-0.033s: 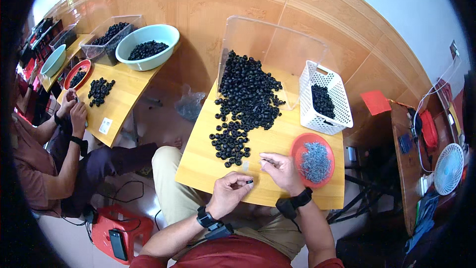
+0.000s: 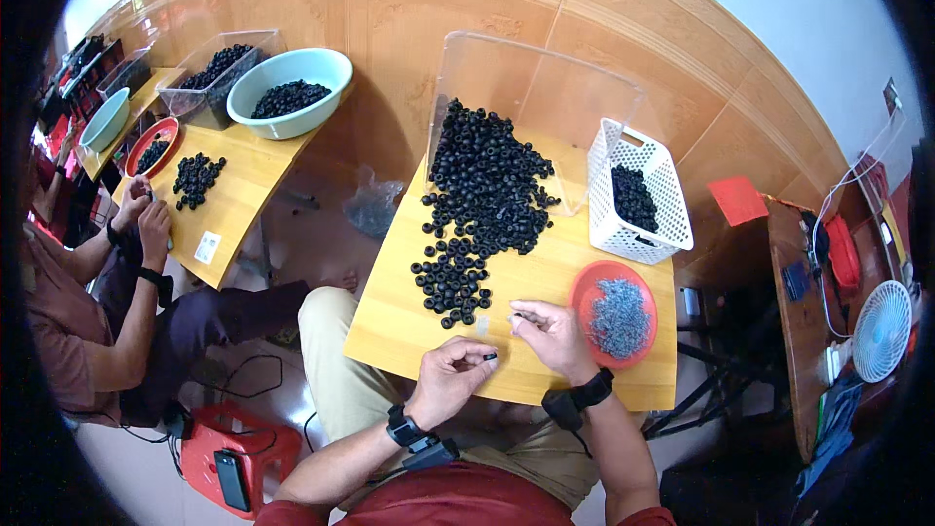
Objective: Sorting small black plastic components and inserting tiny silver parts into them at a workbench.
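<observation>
At the far left, a co-worker's hands (image 2: pixel 146 214) meet over the edge of a yellow wooden tabletop, near a pale green round plastic basin (image 2: pixel 339 71); to the right, on the wearer's own yellow wooden table (image 2: pixel 390 331), small black ring-shaped pieces (image 2: pixel 487 175) spill from a clear plastic bin (image 2: pixel 545 68) toward the near edge; below them the left hand (image 2: pixel 446 375) pinches a small dark cylindrical piece (image 2: pixel 490 356) between thumb and fingers, held just above the table; beside it, apart, the right hand (image 2: pixel 555 339) keeps its thumb and fingertips drawn narrowly together, though whether they grip anything I cannot tell; just right of that lies a red round plastic plate (image 2: pixel 581 307) of fine grey-blue bits (image 2: pixel 620 317), with a white perforated plastic basket (image 2: pixel 605 229) behind it, holding more black pieces (image 2: pixel 633 200); nothing visibly differs from the preceding picture, so the handling seems at the same point.
</observation>
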The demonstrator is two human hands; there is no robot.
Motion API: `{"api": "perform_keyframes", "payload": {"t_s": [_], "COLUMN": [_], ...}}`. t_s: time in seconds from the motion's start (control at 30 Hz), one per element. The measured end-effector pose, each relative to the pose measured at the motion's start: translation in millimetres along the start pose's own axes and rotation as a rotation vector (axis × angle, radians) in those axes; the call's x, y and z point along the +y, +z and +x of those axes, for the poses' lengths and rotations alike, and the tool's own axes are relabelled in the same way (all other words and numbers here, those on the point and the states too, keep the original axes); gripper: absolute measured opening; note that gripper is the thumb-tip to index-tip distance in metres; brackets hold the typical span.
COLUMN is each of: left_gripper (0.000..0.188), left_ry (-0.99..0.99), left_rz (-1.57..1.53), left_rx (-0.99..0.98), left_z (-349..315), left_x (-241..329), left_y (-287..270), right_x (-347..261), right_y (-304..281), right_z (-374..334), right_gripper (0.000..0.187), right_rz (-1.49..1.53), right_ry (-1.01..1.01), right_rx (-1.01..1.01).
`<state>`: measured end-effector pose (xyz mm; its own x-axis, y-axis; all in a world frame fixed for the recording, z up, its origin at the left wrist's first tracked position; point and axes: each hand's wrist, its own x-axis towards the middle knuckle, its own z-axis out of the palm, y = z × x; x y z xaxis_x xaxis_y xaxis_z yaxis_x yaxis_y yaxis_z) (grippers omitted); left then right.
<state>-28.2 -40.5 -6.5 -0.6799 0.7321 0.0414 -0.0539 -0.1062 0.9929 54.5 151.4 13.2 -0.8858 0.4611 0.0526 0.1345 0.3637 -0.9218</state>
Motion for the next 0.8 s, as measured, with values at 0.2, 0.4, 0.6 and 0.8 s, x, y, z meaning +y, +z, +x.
{"api": "perform_keyframes", "payload": {"t_s": [0.2, 0.4, 0.6, 0.8], "left_gripper": [0.017, 0.017, 0.016, 0.017], "left_ry": [-0.004, 0.004, 0.042, 0.034], "left_rz": [0.001, 0.011, 0.011, -0.012], "left_rx": [-0.003, -0.001, 0.002, 0.018], "left_z": [3, 7, 9, 11], "left_x": [7, 9, 5, 3], "left_y": [0, 2, 4, 5], "right_x": [-2, -2, 0, -6], "right_y": [2, 1, 7, 10], "right_z": [-8, -15, -22, -24], "right_gripper": [0.018, 0.018, 0.018, 0.018], "right_rz": [0.232, 0.256, 0.267, 0.233], "right_ry": [0.063, 0.051, 0.062, 0.017], "right_rx": [-0.061, -0.113, -0.116, -0.118]}}
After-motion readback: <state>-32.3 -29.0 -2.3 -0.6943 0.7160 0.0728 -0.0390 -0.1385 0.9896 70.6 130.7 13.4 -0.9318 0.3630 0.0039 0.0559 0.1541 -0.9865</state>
